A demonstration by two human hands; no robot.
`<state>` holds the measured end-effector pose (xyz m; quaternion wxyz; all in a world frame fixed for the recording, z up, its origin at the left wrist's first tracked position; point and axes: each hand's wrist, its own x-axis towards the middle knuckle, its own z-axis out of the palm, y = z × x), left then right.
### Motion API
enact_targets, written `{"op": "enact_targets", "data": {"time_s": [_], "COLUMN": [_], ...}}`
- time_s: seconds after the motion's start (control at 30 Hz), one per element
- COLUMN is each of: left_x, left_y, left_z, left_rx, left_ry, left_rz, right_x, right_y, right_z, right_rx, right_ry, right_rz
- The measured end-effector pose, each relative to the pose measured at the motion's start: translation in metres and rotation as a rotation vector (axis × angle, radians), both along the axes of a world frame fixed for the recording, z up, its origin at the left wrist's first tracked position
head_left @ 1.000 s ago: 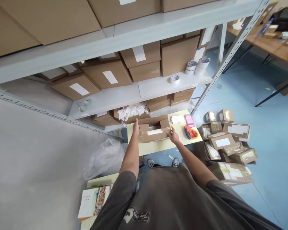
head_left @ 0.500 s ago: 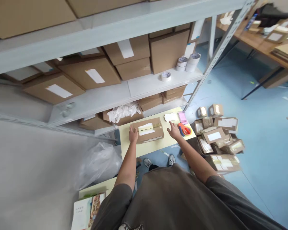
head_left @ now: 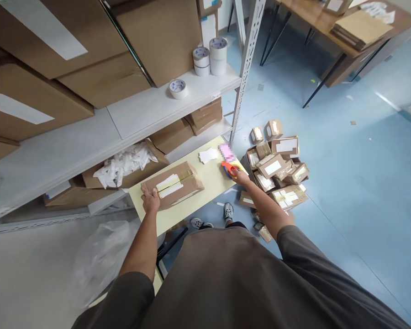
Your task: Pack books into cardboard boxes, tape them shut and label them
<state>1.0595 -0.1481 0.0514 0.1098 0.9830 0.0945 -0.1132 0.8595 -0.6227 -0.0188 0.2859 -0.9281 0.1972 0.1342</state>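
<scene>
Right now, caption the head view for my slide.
Left hand against a cardboard box, right hand at the orange tape dispenser.

From your head, your 1 camera looks forward and steeply down, well above the table (head_left: 213, 177).

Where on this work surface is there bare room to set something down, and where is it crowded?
On the pale yellow tabletop, there is room between the brown cardboard box and the red plastic tape dispenser, plus a narrow strip along the near edge. The right end is crowded: white papers, a blurred pink item, the dispenser and the right hand.
</scene>
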Motion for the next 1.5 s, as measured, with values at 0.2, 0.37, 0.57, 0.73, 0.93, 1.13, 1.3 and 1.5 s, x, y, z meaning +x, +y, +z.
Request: {"op": "enact_targets", "data": {"time_s": [0.2, 0.37, 0.57, 0.73, 0.93, 1.13, 1.3, 1.5], "left_x": [-0.001, -0.003, -0.002, -0.009, -0.016, -0.022, -0.028, -0.041], "left_y": [0.001, -0.002, 0.0, -0.005, -0.01, -0.004, 0.006, 0.027], "left_z": [0.001, 0.006, 0.002, 0.002, 0.006, 0.004, 0.004, 0.012], "left_rx": [0.006, 0.002, -0.025, -0.073, -0.152, -0.389, -0.615, -0.745], "left_ry": [0.007, 0.027, 0.038, 0.014, -0.025, -0.044, -0.053, -0.135], "left_rz": [0.008, 0.023, 0.039, 0.043, 0.052, 0.108, 0.135, 0.213], "right_x": [0.02, 0.037, 0.023, -0.001, 0.031, 0.12, 0.16, 0.158], "right_y": [0.024, 0.043, 0.048, 0.066, 0.112, 0.193, 0.24, 0.236], "right_z": [-0.02, -0.032, -0.026, 0.009, 0.089, 0.145, 0.142, 0.137], "right_rx": [0.091, 0.019, 0.06, 0.193, 0.479, 0.615, 0.552, 0.551], "right_ry": [0.103, 0.176, 0.13, -0.073, -0.233, -0.215, -0.159, -0.077], "right_rz": [-0.074, -0.28, -0.304, -0.274, -0.113, 0.222, 0.384, 0.378]}}
